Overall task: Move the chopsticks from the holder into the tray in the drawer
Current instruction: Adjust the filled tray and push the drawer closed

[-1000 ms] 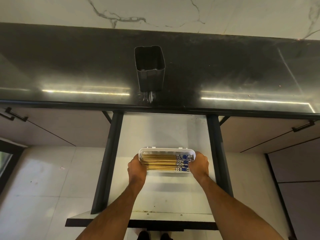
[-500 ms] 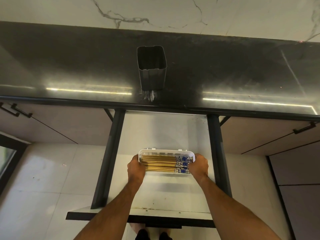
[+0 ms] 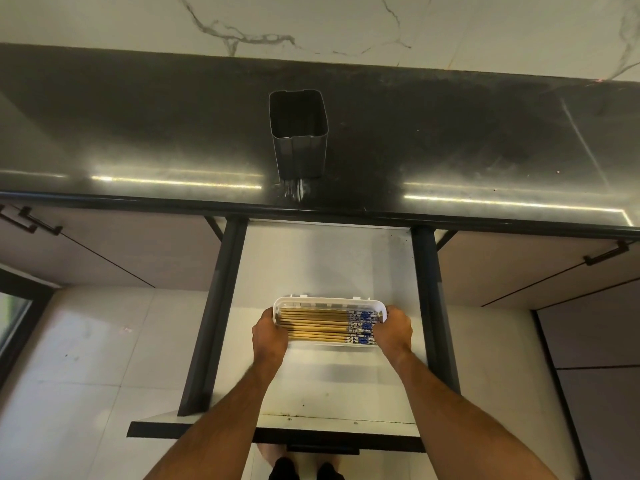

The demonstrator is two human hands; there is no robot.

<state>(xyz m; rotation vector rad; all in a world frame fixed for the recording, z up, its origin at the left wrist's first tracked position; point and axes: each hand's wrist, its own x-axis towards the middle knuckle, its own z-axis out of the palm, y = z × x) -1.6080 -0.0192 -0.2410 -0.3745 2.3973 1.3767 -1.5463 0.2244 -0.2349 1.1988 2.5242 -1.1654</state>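
While the left hand (image 3: pixel 269 336) wraps the tray's (image 3: pixel 329 301) left end, fingers curled round the rim w/ thumb side over the edge, the right hand (image 3: pixel 393 329) does the same at the right end, so I read both as closed on the tray, one per short side. I can't tell if the tray sits flat on the drawer (image 3: pixel 322 265) floor or is lifted a touch. Inside it the chopsticks (image 3: pixel 322 325) lie flat, packed side by side, running left-right, blue-patterned ends all toward the right hand, plain wood tips toward the left. Tray sits approx mid-drawer, nearer the front than the back, well apart from both dark side rails. Up on the black counter (image 3: pixel 138 133) the holder (image 3: pixel 298 133) stands upright near the front edge, and from here it looks empty, so I'd judge the transfer itself done, w/ only squaring the tray left. Handling: sticks are light, stiff, smooth wood, so they'll roll and slide if the tray tips; loose, I'd take them as a bundle around the middle, not by the tips. The tray looks like thin white plastic, light, prob a bit flexy; gripping both short ends as now keeps it level. Main risk I see is a tilt spilling sticks over the low rim.
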